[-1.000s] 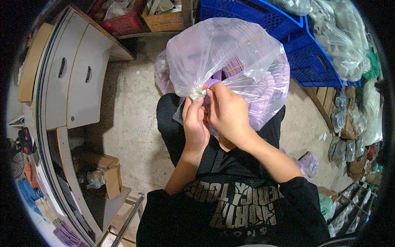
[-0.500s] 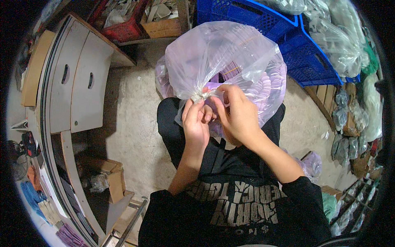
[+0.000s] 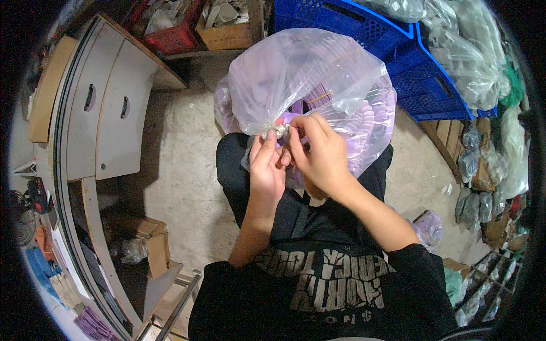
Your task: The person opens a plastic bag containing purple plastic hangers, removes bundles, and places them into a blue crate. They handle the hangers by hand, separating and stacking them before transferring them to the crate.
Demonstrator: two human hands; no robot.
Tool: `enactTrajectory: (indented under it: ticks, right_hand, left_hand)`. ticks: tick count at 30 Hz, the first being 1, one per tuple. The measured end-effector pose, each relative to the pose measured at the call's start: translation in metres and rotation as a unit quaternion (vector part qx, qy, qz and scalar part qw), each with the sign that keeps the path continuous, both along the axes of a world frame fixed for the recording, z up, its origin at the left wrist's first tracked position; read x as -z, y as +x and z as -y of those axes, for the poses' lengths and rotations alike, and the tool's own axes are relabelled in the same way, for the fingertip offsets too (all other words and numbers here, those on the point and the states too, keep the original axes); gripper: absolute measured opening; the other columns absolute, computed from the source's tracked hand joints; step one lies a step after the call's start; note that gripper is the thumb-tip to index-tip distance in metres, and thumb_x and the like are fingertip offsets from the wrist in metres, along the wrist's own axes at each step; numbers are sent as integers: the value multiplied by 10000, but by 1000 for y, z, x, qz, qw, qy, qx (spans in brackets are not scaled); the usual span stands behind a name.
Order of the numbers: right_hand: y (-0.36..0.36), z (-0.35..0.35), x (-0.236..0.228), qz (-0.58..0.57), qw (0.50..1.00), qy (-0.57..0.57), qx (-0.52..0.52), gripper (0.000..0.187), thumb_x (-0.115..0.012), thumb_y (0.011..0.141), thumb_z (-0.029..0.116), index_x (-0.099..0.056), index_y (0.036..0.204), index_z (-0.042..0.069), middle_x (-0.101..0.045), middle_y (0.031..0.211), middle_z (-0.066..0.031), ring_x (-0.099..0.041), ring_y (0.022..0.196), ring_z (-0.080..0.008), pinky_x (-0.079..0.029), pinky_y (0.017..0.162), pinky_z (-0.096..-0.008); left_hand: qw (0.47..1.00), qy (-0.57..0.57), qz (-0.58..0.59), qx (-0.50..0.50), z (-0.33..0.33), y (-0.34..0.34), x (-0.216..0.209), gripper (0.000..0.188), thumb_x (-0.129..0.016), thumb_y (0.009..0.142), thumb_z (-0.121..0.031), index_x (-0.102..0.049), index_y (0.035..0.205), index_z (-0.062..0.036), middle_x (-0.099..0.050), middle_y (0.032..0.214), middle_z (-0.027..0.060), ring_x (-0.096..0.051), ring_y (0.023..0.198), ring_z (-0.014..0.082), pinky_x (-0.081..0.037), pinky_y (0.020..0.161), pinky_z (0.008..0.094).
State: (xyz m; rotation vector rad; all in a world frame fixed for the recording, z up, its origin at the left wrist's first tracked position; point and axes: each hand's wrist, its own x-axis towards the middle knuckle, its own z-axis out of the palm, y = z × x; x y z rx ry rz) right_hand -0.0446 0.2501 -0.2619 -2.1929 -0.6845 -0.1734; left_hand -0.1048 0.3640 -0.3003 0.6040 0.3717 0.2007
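Observation:
A big clear plastic bag (image 3: 301,62) stands between my knees, with stacks of light-purple pieces showing through it; a yellowish band circles one stack. Its gathered mouth is twisted into a knot (image 3: 280,132). My left hand (image 3: 267,165) pinches the left side of this knot between thumb and fingers. From the right, my right hand (image 3: 323,153) closes thumb and forefinger on the knot's other end. Both hands are almost touching. The fingertips partly cover the twisted plastic.
Blue plastic crates (image 3: 421,74) stand beyond the bag on the right, with filled clear bags beside them. A grey cabinet (image 3: 122,108) is at the left, a cardboard box (image 3: 156,250) below it. A red crate (image 3: 170,40) is at the far left. Another purple-filled bag (image 3: 429,227) lies by my right side.
My right hand has drawn in toward the left hand, its thumb and forefinger coming together on the knot. More of the twisted plastic shows between the hands. The bag has hardly moved.

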Motion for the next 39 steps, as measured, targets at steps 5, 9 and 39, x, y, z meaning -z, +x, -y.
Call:
enactTrajectory:
  ticks: [5, 9, 39]
  right_hand:
    - [6, -7, 3, -6, 1000, 26, -1, 121, -708, 898, 25, -644, 997, -1, -647, 871, -162, -693, 759, -323, -548, 642, -389]
    - [8, -10, 4, -12, 998, 59, -14, 96, -687, 912, 50, -652, 997, 23, -644, 879, -162, -677, 748, -370, -542, 645, -431]
    - [-14, 9, -20, 38, 989, -134, -51, 285, -752, 911, 240, -604, 1092, 77, -653, 949, -113, -696, 692, -325, -548, 536, -412]
  left_hand:
    - [1000, -1, -5, -9, -3, 0, 3, 372, -454, 1092, -192, -525, 1378, 35, -642, 1236, 94, -549, 836, 86, -390, 603, 225]
    - [1000, 13, -11, -13, -3, -1, 6, 320, -481, 1090, -201, -600, 1306, 2, -650, 1304, 87, -515, 750, 56, -389, 605, 225]
    - [993, 63, 7, 99, -8, -9, -4, 486, -438, 1090, -210, -484, 1467, 94, -685, 1081, 63, -575, 820, 94, -425, 702, 249]
